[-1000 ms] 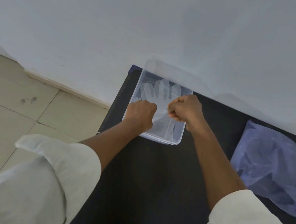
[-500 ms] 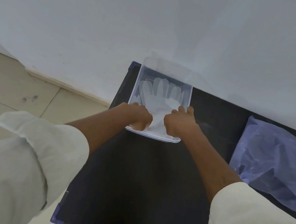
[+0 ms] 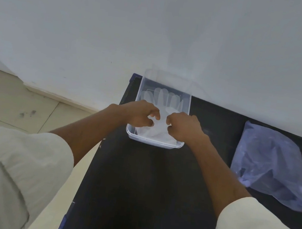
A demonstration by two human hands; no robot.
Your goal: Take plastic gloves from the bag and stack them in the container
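A clear plastic container [image 3: 185, 107] stands at the far left corner of the black table, against the wall. A translucent plastic glove [image 3: 160, 99] lies flat inside it, fingers pointing toward the wall. My left hand [image 3: 142, 116] and my right hand [image 3: 184, 127] hover side by side over the glove's cuff end, near the container's front rim. Both hands have loosely curled fingers, thumb and fingertips apart, resting on or just above the glove. The bluish plastic bag [image 3: 268, 164] of gloves lies on the table to the right, away from both hands.
The black table [image 3: 155, 191] runs from the wall toward me, with its left edge beside a tiled floor [image 3: 13, 100]. A white wall [image 3: 157, 28] stands directly behind the container. My white sleeves fill the lower corners.
Both fists held the glove over the container, then pressed down at its front rim. Now the hands have drawn slightly back up and the fingers have loosened apart.
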